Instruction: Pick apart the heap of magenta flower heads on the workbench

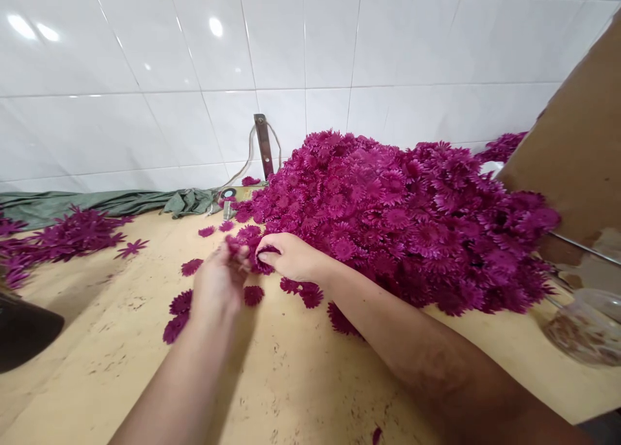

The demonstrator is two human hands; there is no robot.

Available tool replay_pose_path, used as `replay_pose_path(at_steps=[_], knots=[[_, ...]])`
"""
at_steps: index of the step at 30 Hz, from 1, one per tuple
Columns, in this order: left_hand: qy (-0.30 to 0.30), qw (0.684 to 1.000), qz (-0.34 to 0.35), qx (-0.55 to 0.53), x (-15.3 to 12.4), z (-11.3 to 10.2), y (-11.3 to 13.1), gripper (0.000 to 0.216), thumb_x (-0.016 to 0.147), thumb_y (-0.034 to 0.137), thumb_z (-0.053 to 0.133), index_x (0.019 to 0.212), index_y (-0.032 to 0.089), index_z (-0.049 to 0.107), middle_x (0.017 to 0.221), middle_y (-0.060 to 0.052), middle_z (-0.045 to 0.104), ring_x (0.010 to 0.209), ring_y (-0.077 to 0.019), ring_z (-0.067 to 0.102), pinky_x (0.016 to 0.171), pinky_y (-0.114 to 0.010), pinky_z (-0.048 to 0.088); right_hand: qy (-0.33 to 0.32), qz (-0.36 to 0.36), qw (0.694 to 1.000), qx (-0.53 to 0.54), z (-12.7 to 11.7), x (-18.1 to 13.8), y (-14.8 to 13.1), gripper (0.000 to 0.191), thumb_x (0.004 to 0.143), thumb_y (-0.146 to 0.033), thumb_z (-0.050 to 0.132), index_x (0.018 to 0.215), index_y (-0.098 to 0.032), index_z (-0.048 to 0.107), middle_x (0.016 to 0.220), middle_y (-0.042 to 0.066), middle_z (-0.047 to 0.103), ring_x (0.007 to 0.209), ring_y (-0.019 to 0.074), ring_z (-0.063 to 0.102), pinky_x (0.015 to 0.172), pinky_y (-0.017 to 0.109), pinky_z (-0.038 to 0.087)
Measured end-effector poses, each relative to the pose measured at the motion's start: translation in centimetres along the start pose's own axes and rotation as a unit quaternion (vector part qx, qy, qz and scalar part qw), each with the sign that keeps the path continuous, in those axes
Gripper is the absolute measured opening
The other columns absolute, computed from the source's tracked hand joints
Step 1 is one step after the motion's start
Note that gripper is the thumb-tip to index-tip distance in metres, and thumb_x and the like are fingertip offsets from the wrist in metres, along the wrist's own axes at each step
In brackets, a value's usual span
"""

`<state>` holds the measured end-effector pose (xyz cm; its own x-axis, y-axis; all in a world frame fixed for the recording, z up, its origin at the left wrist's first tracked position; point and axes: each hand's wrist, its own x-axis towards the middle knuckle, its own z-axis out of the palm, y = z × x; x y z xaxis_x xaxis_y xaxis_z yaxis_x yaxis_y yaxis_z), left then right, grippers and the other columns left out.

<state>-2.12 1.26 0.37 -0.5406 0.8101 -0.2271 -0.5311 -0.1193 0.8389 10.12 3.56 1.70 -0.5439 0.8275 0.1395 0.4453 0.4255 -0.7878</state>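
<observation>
Many toothed magenta flowers [369, 218] lie heaped; right grip [291, 256] pinches some, left grip [219, 282] blurred, can't tell.

Reach on the right is blocked by a tall heap of magenta flowers [369, 218], and beyond it by the tiled wall [325, 44]. Room is left across the worktop [272, 380] between the left hand [220, 277] and a smaller pile [77, 231], narrowed by a dark object [29, 328].
</observation>
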Motion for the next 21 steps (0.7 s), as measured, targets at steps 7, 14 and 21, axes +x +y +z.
replay_pose_path(at_steps=[7,14,21], knots=[[0.025,0.968,0.186,0.167,1.8,-1.5,1.2,0.020,0.056,0.009,0.062,0.073,0.020,0.057,0.083,0.000,0.060,0.090,-0.0170,0.057,0.077,-0.029,0.046,0.078,0.017,0.997,0.019,0.0,0.2,0.2,0.015,0.078,-0.008,0.047,0.079,-0.013,0.062,0.075,0.003,0.059,0.070,0.0117,0.052,0.067,0.024,0.040],[-0.089,0.923,0.235,0.290,1.2,-0.9,-1.8,0.024,0.062,0.026,0.058,0.084,0.018,0.063,0.090,-0.005,0.065,0.087,-0.0188,0.059,0.086,-0.037,0.045,0.064,0.068,0.992,-0.088,-0.1,0.0,-0.4,0.019,0.085,-0.021,0.044,0.076,-0.013,0.058,0.071,0.005,0.060,0.062,0.0120,0.050,0.062,0.024,0.037],[-0.184,0.858,0.324,0.352,-0.6,-0.5,-1.7,0.034,0.065,0.041,0.061,0.089,0.017,0.066,0.096,-0.007,0.064,0.091,-0.0213,0.059,0.087,-0.039,0.045,0.074,0.089,0.993,-0.035,-0.4,0.4,0.1,0.036,0.090,-0.029,0.034,0.066,-0.013,0.056,0.054,0.002,0.054,0.053,0.0110,0.047,0.058,0.024,0.035]])
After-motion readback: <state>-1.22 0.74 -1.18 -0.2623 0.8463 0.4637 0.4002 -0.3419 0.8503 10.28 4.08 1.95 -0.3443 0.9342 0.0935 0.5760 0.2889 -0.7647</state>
